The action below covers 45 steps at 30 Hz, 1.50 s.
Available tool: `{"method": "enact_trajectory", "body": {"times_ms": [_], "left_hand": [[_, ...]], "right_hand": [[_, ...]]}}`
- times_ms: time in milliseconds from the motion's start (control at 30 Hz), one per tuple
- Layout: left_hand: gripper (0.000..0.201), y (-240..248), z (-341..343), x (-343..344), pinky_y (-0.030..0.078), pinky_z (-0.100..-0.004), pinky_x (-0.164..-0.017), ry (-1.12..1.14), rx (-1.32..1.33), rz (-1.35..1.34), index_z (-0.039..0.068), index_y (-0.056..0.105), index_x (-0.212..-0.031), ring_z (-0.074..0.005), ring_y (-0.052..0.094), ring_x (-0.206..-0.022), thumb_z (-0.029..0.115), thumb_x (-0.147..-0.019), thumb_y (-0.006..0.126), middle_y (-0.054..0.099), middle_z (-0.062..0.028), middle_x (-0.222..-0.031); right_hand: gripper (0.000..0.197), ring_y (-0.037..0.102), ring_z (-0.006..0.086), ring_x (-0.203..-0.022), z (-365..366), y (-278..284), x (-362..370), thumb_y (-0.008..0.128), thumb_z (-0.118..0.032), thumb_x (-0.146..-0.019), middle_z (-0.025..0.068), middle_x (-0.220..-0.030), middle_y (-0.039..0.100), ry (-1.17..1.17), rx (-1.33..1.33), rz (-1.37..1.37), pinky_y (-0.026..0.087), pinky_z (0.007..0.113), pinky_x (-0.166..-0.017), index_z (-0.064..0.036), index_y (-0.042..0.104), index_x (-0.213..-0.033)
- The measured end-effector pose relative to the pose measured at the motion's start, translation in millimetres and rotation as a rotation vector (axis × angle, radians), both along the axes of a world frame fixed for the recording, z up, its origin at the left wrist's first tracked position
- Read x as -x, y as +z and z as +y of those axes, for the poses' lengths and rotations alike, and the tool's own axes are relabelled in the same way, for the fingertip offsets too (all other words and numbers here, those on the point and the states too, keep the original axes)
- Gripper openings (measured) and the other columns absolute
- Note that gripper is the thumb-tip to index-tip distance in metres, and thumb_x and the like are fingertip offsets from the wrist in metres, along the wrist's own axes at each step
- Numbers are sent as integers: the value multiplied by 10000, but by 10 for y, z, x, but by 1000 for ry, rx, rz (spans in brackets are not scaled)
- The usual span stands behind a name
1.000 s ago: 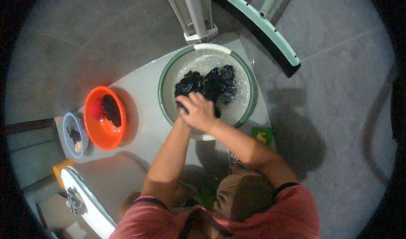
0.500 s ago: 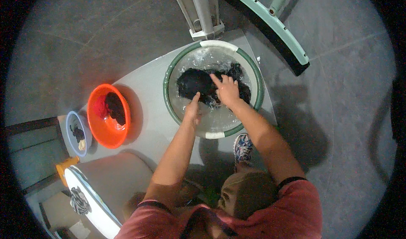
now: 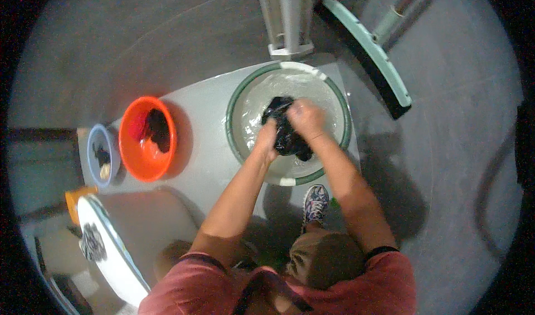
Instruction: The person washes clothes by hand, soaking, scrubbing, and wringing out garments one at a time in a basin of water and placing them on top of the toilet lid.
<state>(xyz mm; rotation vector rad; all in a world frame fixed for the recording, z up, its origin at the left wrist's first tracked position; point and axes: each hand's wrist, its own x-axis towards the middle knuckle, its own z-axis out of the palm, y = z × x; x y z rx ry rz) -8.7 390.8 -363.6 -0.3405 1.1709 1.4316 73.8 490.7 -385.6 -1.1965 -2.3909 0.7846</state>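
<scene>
A wet black garment (image 3: 288, 139) is bunched between my two hands over a round basin (image 3: 231, 111) with a green and white rim. My left hand (image 3: 268, 139) grips the garment's left side, its thumb along the cloth. On the other side, my right hand (image 3: 307, 119) is closed on the bundle's upper right, smeared by motion. Part of the garment hangs toward the near side of the basin. Rippled, cloudy water (image 3: 287, 84) lies in the basin. What kind of garment it is cannot be made out.
Left of the basin stand an orange bowl (image 3: 125, 159) holding red and dark cloth and a pale blue bowl (image 3: 92, 167) with small cloths. A white-topped stool-like object (image 3: 108, 259) is at lower left. A floor squeegee (image 3: 384, 64) and a metal stand (image 3: 291, 50) are beyond.
The black garment, spread in the water before, is now gathered into a lifted bunch. My hands have closed on it and come together. The view has shifted slightly.
</scene>
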Motion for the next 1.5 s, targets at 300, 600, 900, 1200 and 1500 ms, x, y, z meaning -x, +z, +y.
{"method": "enact_trajectory", "body": {"times_ms": [300,600,900,1200,1500], "left_hand": [[498,-7,-516,457,385,-425,-935,-48,45,119,102,490,-1277,-248,502,-1125,444,-918,441,523,-86,-1276],[626,-281,-569,414,456,-469,-818,-175,288,383,101,346,-1369,-284,536,-1064,241,-825,621,539,-155,-1220],[784,-550,-639,431,385,-386,-990,-471,368,969,-25,250,-1374,-375,527,-1138,328,-793,640,529,-284,-1213],[887,-138,-507,176,347,-458,-1023,-524,403,1641,52,276,-1384,-438,382,-1244,300,-689,767,414,-297,-1301],[236,672,-256,984,461,-286,-704,-796,-38,956,30,623,-885,-141,580,-733,169,-706,689,633,-67,-812]], "right_hand": [[423,537,398,-1051,-21,-212,-341,452,-356,-920,233,-1127,579,-132,289,62,396,420,-936,-30,560,-1169],[422,497,368,-1087,-303,47,-309,627,-261,-829,223,-1177,508,-124,-466,-146,395,399,-936,-107,543,-1213],[514,631,372,-744,-754,-41,-265,604,-520,-806,182,-755,645,52,246,-283,480,464,-662,-15,593,-901],[201,557,264,-734,-572,-396,-457,473,-106,-802,157,-782,584,-115,718,403,440,370,-736,35,546,-925],[226,549,121,-782,-198,1557,-761,472,-32,-831,45,-851,610,15,654,457,449,264,-740,-7,573,-1032]]}}
